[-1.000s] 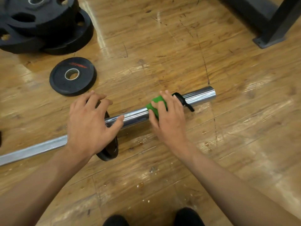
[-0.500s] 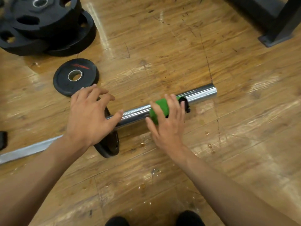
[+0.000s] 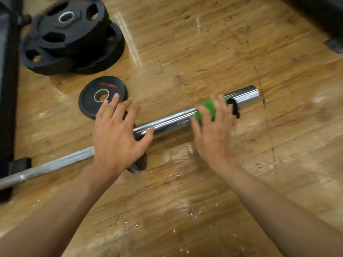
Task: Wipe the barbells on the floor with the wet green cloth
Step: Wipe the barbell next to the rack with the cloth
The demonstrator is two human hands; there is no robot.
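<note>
A chrome barbell (image 3: 172,120) lies on the wooden floor, running from the lower left up to the right. My right hand (image 3: 213,132) presses the green cloth (image 3: 206,110) around the thick sleeve near its end, fingers curled over the cloth. A black strip at the cloth's edge (image 3: 234,108) shows beside my fingers. My left hand (image 3: 118,138) rests flat with spread fingers on the bar's collar, thumb touching the sleeve. The collar is mostly hidden under that hand.
A small black weight plate (image 3: 103,96) lies flat just beyond my left hand. A stack of large black plates (image 3: 70,38) sits at the upper left. A dark bench frame (image 3: 7,89) runs along the left edge, and a rack foot (image 3: 334,45) is at the upper right.
My right hand slid the green cloth along the sleeve toward its right end. My left hand stayed on the collar. The camera view shifted slightly.
</note>
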